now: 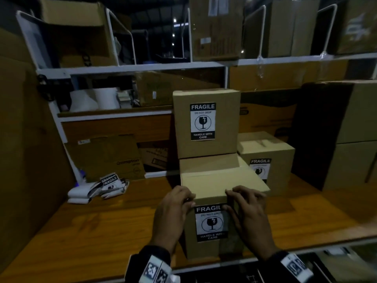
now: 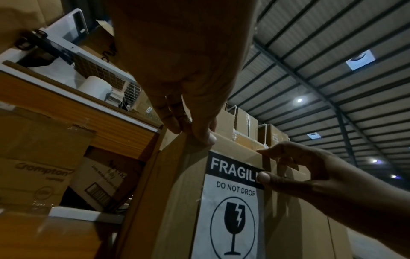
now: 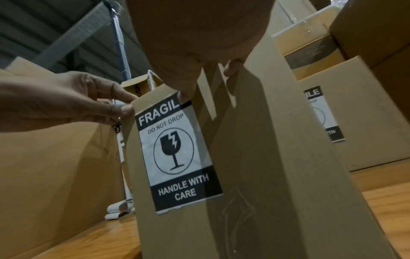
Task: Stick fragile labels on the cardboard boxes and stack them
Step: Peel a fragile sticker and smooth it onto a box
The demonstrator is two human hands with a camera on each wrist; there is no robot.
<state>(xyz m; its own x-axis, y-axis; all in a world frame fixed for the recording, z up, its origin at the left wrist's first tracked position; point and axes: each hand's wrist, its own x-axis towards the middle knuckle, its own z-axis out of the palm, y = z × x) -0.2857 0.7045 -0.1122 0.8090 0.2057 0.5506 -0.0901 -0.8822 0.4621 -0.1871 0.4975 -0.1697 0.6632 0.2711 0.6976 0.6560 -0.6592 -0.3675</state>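
Cardboard box [image 1: 208, 186] on the wooden table [image 1: 102, 231] — left hand [image 1: 173, 209] and right hand [image 1: 248, 209] each grip its labelled front's top edge.

At lower centre of the head view, a brown cardboard box [image 1: 222, 186] stands on the wooden worktop [image 1: 91, 227], a black-and-white fragile label [image 1: 210, 223] on its near face. Directly behind it is a taller labelled cardboard box [image 1: 206, 123]; a third labelled box [image 1: 269, 156] lies right of it. A heap of loose fragile labels [image 1: 111, 183] lies at left.
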